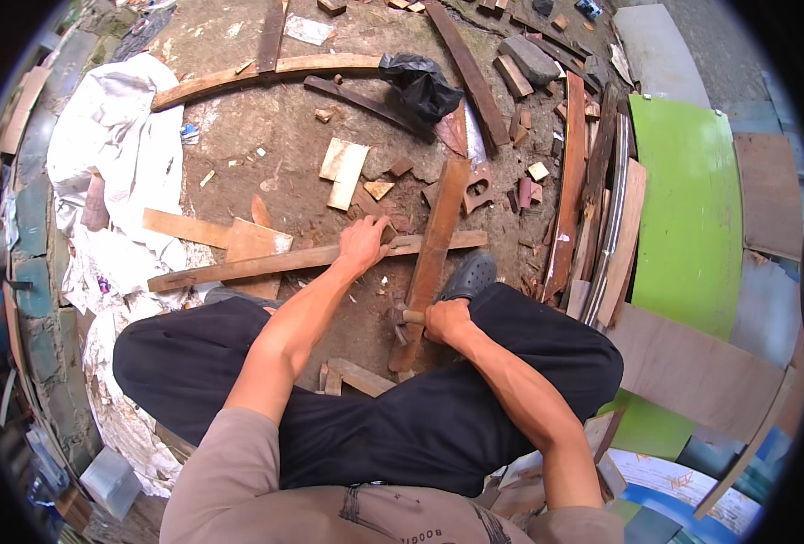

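Observation:
My left hand (pixel 364 245) is curled over the middle of a long narrow wooden strip (pixel 275 263), which lies crosswise in front of me. A small brown piece shows at its fingertips; whether they grip it is unclear. In my right hand (pixel 447 321) is a hammer (pixel 411 316), its wooden handle in the closed fingers and its head toward the left. The hammer head is over or against a thicker reddish-brown beam (pixel 440 218), which runs away from me and meets the strip's right part. Just right of the beam is my grey clog (pixel 471 276).
Flat boards (pixel 250 240) and a white sheet (pixel 116 154) lie at left. Ahead are pale offcuts (pixel 344 172), a black plastic bag (pixel 420 86) and a hollow brick (pixel 477 189). Long planks (pixel 569 172) and a green panel (pixel 687 208) line the right. Short wood pieces (pixel 358 376) lie between my legs.

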The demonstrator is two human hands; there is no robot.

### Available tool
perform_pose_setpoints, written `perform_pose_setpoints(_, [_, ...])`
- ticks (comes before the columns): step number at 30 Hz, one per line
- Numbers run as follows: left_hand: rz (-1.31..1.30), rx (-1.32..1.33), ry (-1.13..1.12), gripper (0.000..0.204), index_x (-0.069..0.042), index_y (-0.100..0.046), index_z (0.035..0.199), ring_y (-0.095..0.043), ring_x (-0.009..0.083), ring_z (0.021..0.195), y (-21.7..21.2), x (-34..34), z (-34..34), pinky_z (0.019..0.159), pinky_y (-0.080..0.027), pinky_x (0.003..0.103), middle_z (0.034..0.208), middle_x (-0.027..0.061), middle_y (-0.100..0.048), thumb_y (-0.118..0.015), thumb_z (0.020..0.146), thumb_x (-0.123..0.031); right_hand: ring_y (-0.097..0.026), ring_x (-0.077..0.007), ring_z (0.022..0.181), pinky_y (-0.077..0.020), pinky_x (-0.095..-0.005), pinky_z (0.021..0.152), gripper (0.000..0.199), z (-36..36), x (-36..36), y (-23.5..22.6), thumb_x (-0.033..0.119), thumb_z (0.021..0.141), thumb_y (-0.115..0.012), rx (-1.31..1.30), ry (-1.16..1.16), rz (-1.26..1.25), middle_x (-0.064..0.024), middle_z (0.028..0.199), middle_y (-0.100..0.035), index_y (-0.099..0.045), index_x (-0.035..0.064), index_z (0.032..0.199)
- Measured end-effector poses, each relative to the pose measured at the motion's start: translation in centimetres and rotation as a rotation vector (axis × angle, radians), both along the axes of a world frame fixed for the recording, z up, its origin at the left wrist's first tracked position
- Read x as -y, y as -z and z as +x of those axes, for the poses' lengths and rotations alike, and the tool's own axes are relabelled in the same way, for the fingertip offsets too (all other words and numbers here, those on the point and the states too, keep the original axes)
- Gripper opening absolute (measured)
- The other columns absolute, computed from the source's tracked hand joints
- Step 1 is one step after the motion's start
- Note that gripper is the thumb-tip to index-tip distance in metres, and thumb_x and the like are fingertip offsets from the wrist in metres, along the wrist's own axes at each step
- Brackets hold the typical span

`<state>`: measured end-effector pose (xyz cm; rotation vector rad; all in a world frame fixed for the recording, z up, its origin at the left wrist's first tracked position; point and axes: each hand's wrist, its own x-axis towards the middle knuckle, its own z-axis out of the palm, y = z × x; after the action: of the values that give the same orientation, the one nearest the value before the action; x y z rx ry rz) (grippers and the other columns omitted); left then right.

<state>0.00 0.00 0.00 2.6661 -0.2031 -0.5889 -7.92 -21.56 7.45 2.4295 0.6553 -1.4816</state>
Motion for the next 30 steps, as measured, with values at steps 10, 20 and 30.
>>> perform_pose_setpoints(10, [-0.892,-0.339,-0.871,0.072,0.001,-0.044,0.140,-0.059,0.0277,0.118,1.2,-5.8,4.5,0.094,-0.049,0.040,0.127,0.0197,-0.062,-0.062,0.090,-0.047,-0.071,-0.0287,0.095,-0.0560,-0.0400,0.081,0.038,1.1,0.3,-0.5,0.038,0.082,-0.069,0.056,0.087,0.009,-0.0146,0.101,-0.073,-0.072,0.0073,0.103])
perform_pose_setpoints(20, [0.134,-0.289,-0.030,0.076,-0.006,-0.048,0.138,-0.046,0.0328,0.130,3.0,-7.7,-3.8,0.108,-0.035,0.044,0.135,0.0174,-0.054,-0.069,0.081,-0.052,-0.070,-0.0313,0.098,-0.0554,-0.0410,0.083,0.043,2.0,1.1,-0.4,0.042,0.083,-0.067,-0.020,0.213,0.008,-0.0164,0.101,-0.072,-0.069,0.0052,0.105])
perform_pose_setpoints(30, [0.036,-0.038,-0.126,0.059,-0.007,-0.053,0.132,-0.050,0.0307,0.125,4.6,-9.1,-6.5,0.108,-0.033,0.044,0.129,0.0130,-0.059,-0.072,0.082,-0.030,-0.068,-0.0347,0.099,-0.0540,-0.0448,0.080,0.059,1.7,-1.0,4.2,0.053,0.088,-0.062,-0.156,0.372,0.027,-0.0200,0.101,-0.071,-0.068,-0.0017,0.109])
